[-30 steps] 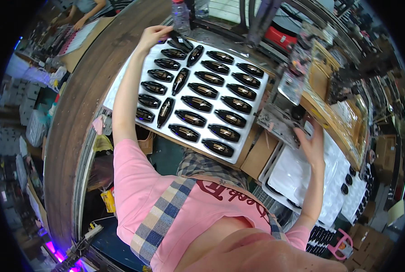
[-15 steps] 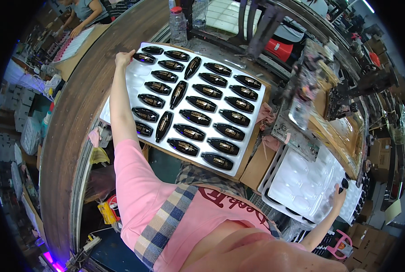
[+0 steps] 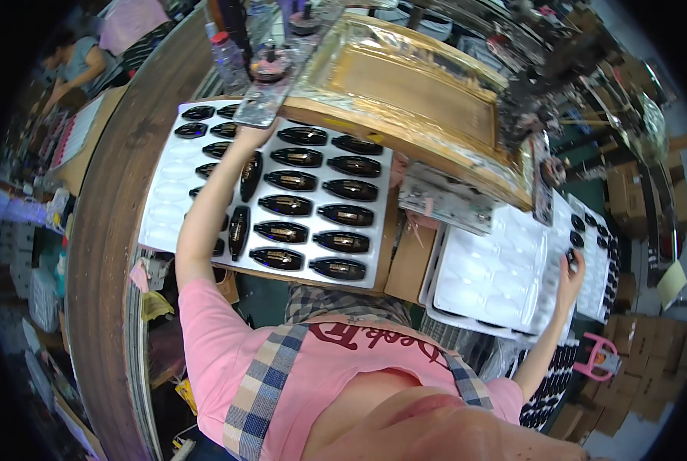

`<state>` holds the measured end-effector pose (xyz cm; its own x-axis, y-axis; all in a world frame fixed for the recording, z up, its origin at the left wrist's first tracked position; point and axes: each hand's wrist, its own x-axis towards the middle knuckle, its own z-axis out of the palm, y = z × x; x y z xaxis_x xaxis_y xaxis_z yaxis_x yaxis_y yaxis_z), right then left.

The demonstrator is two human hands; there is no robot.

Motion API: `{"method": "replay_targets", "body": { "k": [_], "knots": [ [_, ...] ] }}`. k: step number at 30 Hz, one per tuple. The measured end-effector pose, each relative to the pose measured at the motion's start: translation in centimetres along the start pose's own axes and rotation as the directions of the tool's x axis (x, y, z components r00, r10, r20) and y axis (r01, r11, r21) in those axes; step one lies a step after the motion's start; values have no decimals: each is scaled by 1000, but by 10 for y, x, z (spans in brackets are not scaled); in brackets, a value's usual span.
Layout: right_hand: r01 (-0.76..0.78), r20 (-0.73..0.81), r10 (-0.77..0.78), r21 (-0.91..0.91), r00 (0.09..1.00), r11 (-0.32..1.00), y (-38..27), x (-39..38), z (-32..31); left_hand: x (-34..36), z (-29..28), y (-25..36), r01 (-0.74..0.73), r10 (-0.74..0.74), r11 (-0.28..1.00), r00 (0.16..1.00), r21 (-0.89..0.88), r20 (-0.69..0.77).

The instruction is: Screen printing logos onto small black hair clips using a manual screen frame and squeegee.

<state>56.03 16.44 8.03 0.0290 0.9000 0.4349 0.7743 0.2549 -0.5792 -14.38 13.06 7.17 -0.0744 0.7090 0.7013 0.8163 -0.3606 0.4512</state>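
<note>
Holding, right hand (image 3: 573, 277): small black piece (image 3: 572, 260), pinched.
Left hand (image 3: 254, 136): now off tray (image 3: 168, 180) edge, fingertips hidden, grip unreadable.
Framed screen (image 3: 416, 88): swung over tray, obstructing far-side access.

A short-sleeved pink T-shirt (image 3: 222, 352) carries dark red lettering (image 3: 346, 335) across the front. Over it run wide checked straps (image 3: 269, 376) in blue and cream (the weave looks coarse), with a darker checked cloth (image 3: 351, 303) lower down. The left hand (image 3: 254, 136) and right hand (image 3: 572, 275) are bare.
</note>
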Motion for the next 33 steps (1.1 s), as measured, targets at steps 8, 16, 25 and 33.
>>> {"method": "replay_targets", "body": {
  "k": [8,16,25,33],
  "knots": [
    [133,240,-228,355,944,925,-206,6,94,54,154,118,107,68,912,913,-397,403],
    [314,362,-406,287,839,905,-278,10,158,63,81,85,414,-264,525,910,-744,320],
    [187,262,-211,115,942,976,-223,2,124,-36,-100,-77,525,-650,689,753,-500,-104],
    [19,-9,-32,-623,999,782,70,58,13,-135,-148,-187,625,-851,526,397,-577,-345]
  ]
}}
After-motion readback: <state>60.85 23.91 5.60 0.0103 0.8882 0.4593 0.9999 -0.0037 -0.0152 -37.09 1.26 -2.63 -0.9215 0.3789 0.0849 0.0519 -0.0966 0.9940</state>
